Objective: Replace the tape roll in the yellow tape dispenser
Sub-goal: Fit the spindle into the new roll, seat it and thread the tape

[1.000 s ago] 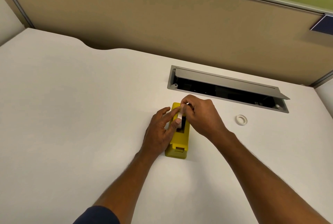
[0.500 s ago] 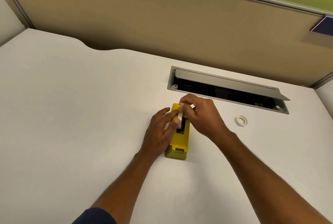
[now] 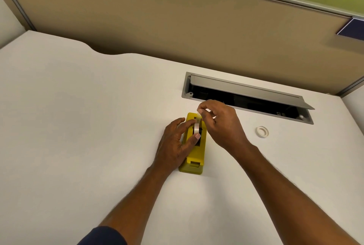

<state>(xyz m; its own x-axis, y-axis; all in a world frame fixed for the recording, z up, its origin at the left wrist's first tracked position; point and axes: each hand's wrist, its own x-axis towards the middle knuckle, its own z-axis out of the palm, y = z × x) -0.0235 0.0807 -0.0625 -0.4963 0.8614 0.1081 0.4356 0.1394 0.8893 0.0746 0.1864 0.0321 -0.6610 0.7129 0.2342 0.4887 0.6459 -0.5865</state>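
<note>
Sitting on the white desk (image 3: 78, 126), the yellow dispenser (image 3: 195, 154) lies lengthwise away from the person, near the middle of the view. A tape roll (image 3: 196, 129) stands on edge in its dark slot. From the roll, a clear strip of tape (image 3: 199, 117) rises toward the far end of the dispenser.

The left hand (image 3: 175, 144) lies flat against the dispenser's left side, its fingers spread over the top and a fingertip (image 3: 197, 136) touching the roll; it is not gripping anything. The right hand (image 3: 220, 124) hovers above the far end, thumb and forefinger pinching the free end of the strip.

To the right, well apart from the dispenser, a small white ring (image 3: 262, 131) lies flat on the desk. Behind the hands, a grey cable hatch (image 3: 246, 97) is set into the desk with its lid raised. A tan partition (image 3: 177, 28) stands along the desk's far edge.
</note>
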